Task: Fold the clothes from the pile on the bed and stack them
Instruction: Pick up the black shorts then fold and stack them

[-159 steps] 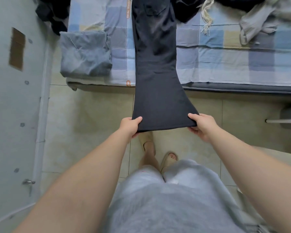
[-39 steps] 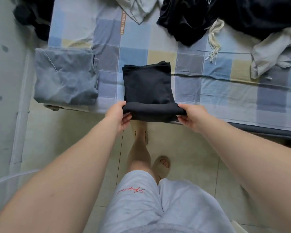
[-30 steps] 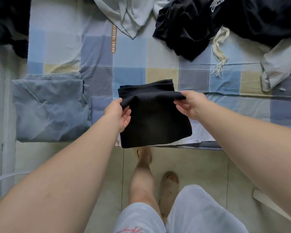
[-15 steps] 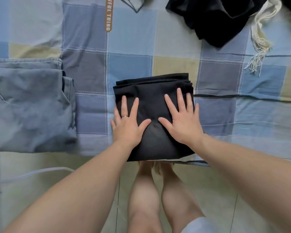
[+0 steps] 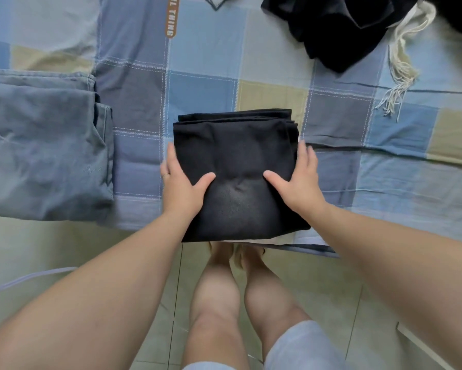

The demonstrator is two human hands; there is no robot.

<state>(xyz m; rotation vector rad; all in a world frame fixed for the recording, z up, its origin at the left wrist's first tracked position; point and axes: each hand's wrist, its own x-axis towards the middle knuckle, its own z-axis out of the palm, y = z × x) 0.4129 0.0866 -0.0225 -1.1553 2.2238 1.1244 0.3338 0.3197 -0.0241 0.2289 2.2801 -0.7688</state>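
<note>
Two grips on the folded black trousers point(image 5: 237, 156): left hand point(image 5: 180, 189) and right hand point(image 5: 299, 185) at the sides, thumbs on top.

One bed point(image 5: 203, 97) carries one folded black garment point(image 5: 235, 156), one folded grey-blue garment point(image 5: 43, 150), one loose black garment point(image 5: 339, 28) and one cream fringed cloth point(image 5: 400, 65); I count two of mine, left grip point(image 5: 180, 188) and right grip point(image 5: 299, 182).

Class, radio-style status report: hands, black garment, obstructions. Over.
Left hand and right hand grip black garment by sides, thumbs on top. Folded, at bed edge. Only bare bed between it and grey garment.
</note>
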